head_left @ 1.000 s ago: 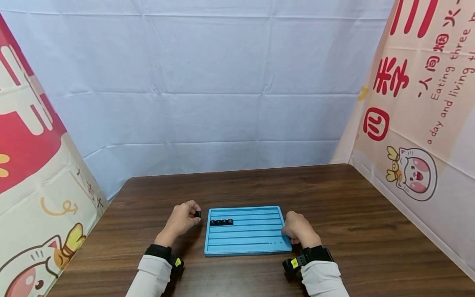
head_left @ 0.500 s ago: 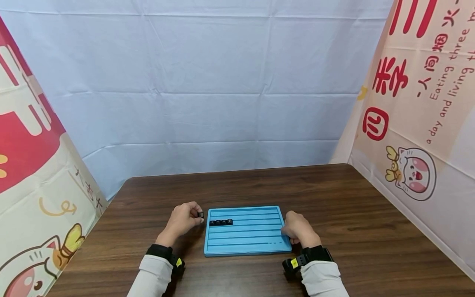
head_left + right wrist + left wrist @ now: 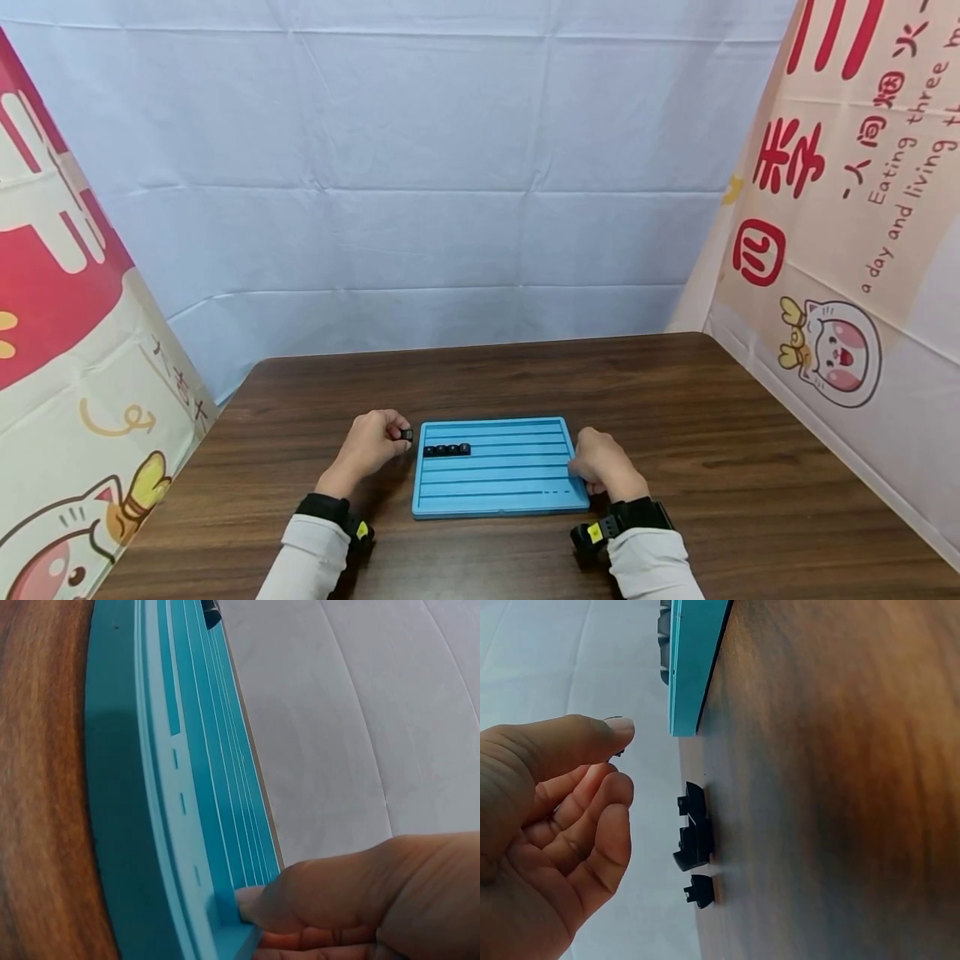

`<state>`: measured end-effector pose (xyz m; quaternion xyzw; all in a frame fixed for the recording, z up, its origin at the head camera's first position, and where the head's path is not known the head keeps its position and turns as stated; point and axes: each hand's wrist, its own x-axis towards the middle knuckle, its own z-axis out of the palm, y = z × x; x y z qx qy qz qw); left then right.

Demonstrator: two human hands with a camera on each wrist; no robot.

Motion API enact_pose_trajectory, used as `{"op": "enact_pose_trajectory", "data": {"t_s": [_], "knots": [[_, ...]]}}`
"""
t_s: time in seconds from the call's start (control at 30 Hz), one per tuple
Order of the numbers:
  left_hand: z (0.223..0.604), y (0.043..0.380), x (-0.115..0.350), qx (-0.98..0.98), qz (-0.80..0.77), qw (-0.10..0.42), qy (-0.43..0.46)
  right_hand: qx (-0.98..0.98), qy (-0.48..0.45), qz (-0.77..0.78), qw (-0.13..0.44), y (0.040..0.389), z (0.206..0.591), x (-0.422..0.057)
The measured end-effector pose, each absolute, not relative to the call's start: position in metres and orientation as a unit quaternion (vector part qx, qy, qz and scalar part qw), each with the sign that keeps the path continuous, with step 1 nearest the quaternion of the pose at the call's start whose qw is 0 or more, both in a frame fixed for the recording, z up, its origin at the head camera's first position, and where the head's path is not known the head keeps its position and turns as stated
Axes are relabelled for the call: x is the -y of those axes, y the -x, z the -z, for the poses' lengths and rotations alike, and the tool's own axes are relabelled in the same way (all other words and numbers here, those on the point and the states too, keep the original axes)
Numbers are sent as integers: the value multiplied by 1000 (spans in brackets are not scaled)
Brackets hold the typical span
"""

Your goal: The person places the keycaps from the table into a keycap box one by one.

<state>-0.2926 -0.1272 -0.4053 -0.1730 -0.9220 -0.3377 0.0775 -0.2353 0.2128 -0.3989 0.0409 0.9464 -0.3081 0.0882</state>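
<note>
A blue keycap tray [image 3: 495,492] with long parallel grooves lies on the table. Several black keycaps [image 3: 447,450] stand side by side in one groove near its left end. Just off the tray's left edge, my left hand [image 3: 369,446] pinches a black keycap [image 3: 406,435] between thumb and fingertips. In the left wrist view the thumb mostly covers that keycap. My right hand [image 3: 606,462] grips the tray's right edge, its thumb [image 3: 259,907] pressing on the rim from above and the other fingers curled along the outer side.
Loose black keycaps [image 3: 696,832] lie on the table beside the left hand, one [image 3: 700,891] slightly apart; the hand hides them in the head view. The brown wooden table [image 3: 480,375] has a pale cloth [image 3: 420,208] behind it and printed cloths at both sides.
My left hand has shifted slightly right toward the tray with the keycap, which has turned a little between the fingers. The right hand and the tray stay put.
</note>
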Motion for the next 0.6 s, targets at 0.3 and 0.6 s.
{"op": "enact_pose_trajectory", "data": {"t_s": [0.3, 0.6], "knots": [[404, 294, 123, 922, 338, 79, 172, -947, -38, 308, 86, 235, 400, -213], [405, 292, 110, 916, 348, 71, 185, -949, -32, 302, 81, 235, 400, -212]]}}
